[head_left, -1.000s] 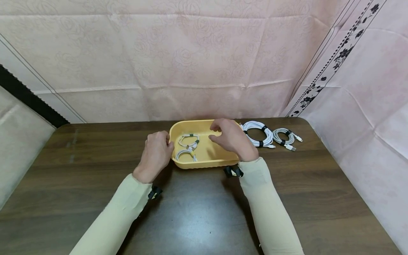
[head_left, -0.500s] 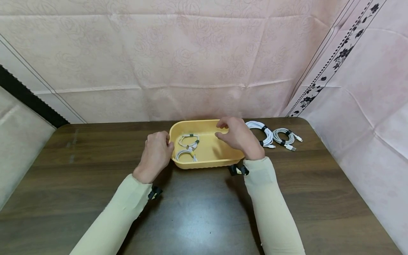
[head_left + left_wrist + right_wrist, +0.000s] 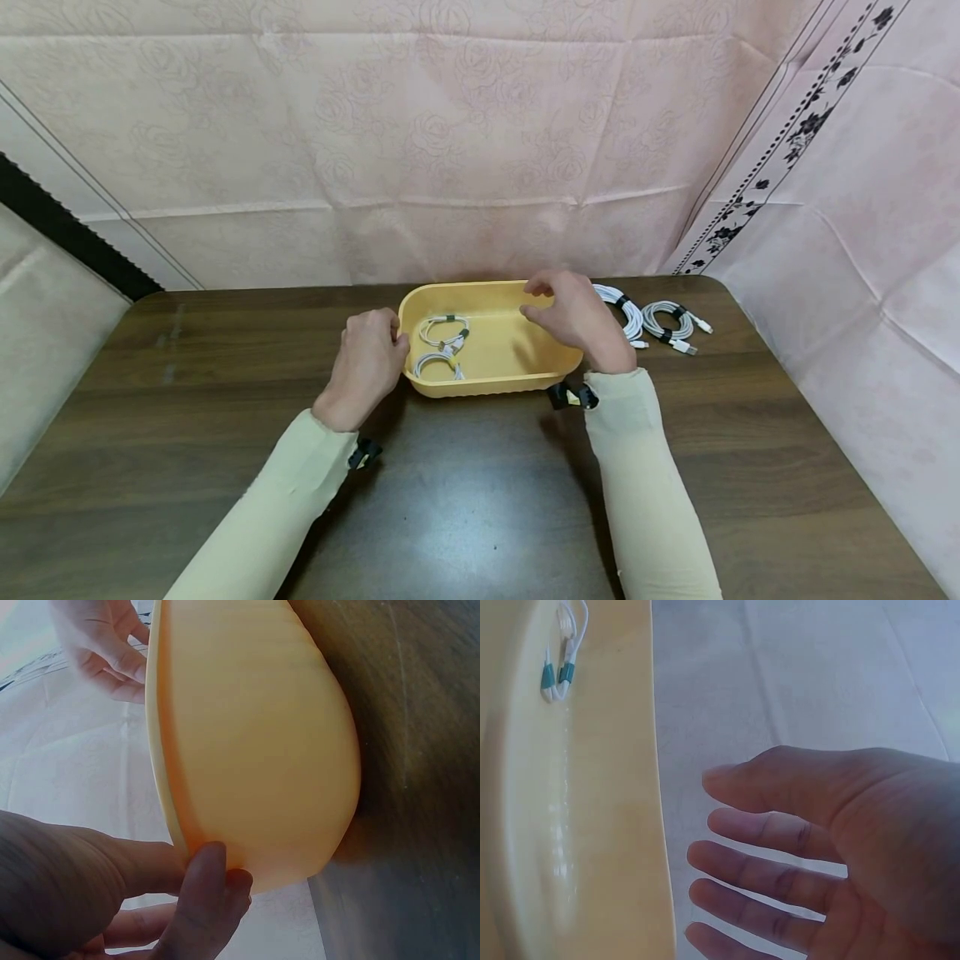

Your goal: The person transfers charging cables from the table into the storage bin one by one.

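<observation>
My left hand [image 3: 367,362] pinches the left end of a yellow plastic tray [image 3: 495,385]; in the left wrist view its thumb and fingers [image 3: 206,881] meet at the rim. Inside the tray, toward the left, lie two small coiled white cables [image 3: 444,332], held with dark green and yellow ties. My right hand [image 3: 576,318] hovers over the tray's right end with thumb and fingers apart. In the right wrist view nothing lies between these fingers [image 3: 757,855], and one cable [image 3: 564,671] shows inside the tray.
Right of the tray, a larger coiled white cable [image 3: 633,321] with black ties lies partly behind my right hand. Beside it is another white coil [image 3: 667,323]. The brown wooden table [image 3: 450,500] ends at a floral cloth backdrop [image 3: 465,167].
My right hand has drifted to the right over the tray, covering more of the larger coil outside it. My left hand, the tray and the cables have stayed put.
</observation>
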Motion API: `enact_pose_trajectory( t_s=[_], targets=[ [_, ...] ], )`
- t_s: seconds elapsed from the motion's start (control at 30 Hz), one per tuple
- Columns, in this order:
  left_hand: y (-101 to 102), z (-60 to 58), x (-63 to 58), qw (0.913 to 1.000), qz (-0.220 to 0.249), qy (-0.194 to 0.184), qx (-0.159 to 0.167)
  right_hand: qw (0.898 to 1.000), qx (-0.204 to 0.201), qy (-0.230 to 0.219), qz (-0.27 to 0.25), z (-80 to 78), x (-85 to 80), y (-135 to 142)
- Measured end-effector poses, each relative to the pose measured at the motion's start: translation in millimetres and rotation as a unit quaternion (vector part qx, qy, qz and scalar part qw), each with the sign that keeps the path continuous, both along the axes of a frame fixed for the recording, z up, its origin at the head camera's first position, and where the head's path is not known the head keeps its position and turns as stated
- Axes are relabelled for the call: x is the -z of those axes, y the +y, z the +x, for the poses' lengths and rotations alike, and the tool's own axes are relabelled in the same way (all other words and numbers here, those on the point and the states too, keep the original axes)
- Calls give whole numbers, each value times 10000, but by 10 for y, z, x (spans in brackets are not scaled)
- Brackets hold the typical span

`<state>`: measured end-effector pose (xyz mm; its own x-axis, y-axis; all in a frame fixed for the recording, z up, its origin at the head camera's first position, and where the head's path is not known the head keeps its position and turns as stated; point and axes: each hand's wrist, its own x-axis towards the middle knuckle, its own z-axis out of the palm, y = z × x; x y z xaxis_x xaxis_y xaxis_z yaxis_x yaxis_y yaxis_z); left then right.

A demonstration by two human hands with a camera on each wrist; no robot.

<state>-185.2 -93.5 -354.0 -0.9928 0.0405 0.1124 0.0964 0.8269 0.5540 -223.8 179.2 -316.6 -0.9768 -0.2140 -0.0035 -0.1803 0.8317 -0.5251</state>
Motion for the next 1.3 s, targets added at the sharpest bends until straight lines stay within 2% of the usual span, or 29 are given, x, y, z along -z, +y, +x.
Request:
enact_pose_trajectory(
  t_s=[1.03,1.3],
  targets=[
    [10,0,-16,10000,-19,-82,-29,9990,286,324,-140,-75,59,280],
    [0,3,-8,10000,22,-39,23,9987,461,151,-162,-85,70,343]
  ],
)
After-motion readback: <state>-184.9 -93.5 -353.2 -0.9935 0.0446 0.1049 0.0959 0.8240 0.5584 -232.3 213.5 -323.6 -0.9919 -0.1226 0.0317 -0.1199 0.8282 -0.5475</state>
